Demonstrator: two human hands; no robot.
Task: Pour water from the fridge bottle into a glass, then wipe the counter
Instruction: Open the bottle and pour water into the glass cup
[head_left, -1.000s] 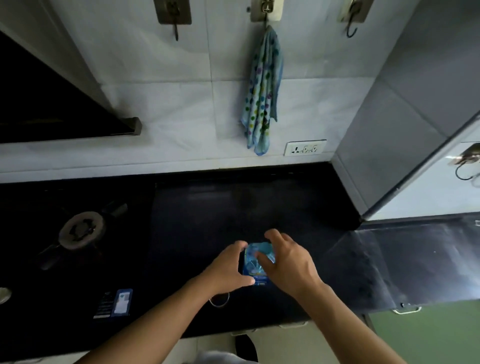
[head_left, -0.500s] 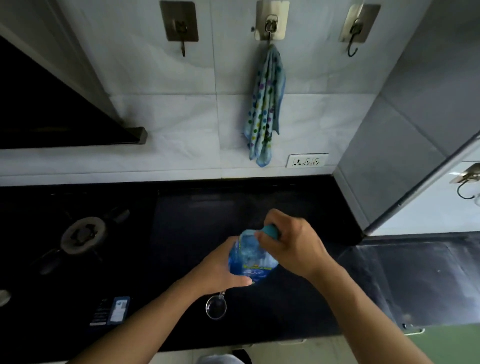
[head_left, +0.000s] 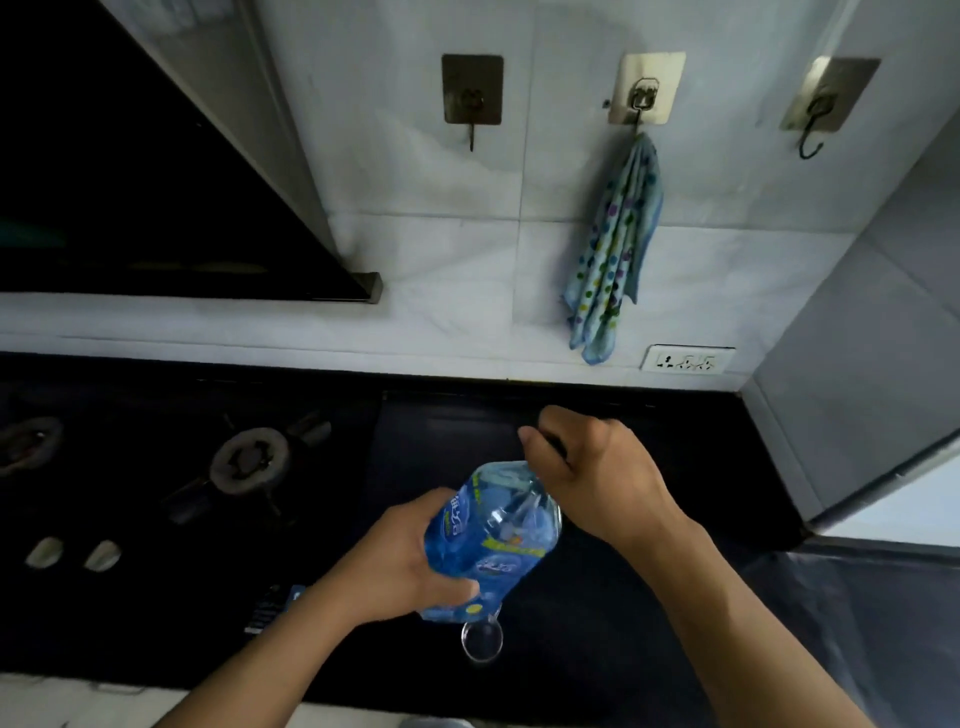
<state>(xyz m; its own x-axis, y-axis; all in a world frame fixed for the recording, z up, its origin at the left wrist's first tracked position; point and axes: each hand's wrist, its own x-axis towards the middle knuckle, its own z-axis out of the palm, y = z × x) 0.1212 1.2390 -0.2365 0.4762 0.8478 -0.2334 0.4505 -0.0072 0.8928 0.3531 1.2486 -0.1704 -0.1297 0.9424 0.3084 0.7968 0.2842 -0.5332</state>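
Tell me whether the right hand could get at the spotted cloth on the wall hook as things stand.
Probably yes. The right hand sits closed at the blue bottle's top, and nothing stands between it and the spotted cloth hanging from the middle hook. It would have to let go first; the cap is hidden.

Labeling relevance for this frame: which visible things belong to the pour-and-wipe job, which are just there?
Job: water bottle held in left hand; right hand at its cap end; glass; spotted cloth; black counter.
Bystanders: gas burner; wall socket; empty hooks.
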